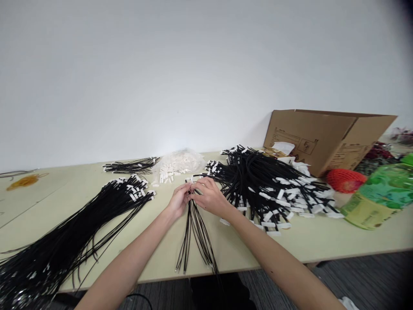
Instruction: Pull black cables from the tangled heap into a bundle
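My left hand point(180, 199) and my right hand point(210, 196) meet near the middle of the table, fingers closed in a pinch at the upper ends of a small bunch of thin black cables point(200, 234). The cables fan down from my fingers to the table's front edge. Small white connectors show at my fingertips, partly hidden by the fingers. Just behind my hands lies a clear plastic bag point(183, 161) of small white connectors, some spilled in front of it. To the right spreads a big heap of black cables with white ends point(254, 172).
A long bundle of black cables point(84, 219) covers the left side, with a smaller bunch point(130, 165) behind it. At right stand an open cardboard box point(300, 137), a red-netted item point(345, 180) and a large green bottle point(376, 196). Yellow bands point(23, 182) lie far left.
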`<state>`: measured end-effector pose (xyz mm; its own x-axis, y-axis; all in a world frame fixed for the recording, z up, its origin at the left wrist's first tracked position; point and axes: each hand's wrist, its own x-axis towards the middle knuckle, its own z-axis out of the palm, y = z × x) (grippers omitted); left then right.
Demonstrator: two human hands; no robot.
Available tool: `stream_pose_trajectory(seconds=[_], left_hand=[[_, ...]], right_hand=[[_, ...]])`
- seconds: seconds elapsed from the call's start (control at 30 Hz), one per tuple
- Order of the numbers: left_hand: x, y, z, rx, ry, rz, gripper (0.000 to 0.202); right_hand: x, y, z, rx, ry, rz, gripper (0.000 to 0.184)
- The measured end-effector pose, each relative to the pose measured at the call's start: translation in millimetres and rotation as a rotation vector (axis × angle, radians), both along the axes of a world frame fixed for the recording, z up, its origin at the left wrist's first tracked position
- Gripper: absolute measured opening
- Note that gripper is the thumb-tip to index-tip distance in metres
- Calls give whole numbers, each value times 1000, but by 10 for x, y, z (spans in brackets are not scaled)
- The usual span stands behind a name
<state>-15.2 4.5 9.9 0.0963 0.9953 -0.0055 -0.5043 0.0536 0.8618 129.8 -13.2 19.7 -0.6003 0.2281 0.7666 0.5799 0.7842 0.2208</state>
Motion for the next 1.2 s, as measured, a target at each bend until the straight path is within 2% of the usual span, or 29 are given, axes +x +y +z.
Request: stream_pose_trajectory(seconds=[0.23,0.67,0.8,0.9,1.0,1.1,1.2], left_hand=[[10,-5,-16,-29,24,-2,18],[21,-23,-7,-40,50,-12,20],[27,-33,-1,-42,55,-16,21],[26,-31,-1,-47,63,-22,21],[15,-19,-3,-48,54,-14,16],[-3,-3,-2,-51,55,-1,13],[-13,10,2,-46,73,12,15]], right_hand=[[-6,57,-36,86,-100,41,17],[1,54,-12,129,-219,33,19],[-7,56,-19,96,-203,50,22],[-22,77,-41,-28,-54,109,20],[-29,87,-34,-236,198,258,17],[-7,75,35,-530,521,381,14],[60,83,143,-836,931,505,11]])
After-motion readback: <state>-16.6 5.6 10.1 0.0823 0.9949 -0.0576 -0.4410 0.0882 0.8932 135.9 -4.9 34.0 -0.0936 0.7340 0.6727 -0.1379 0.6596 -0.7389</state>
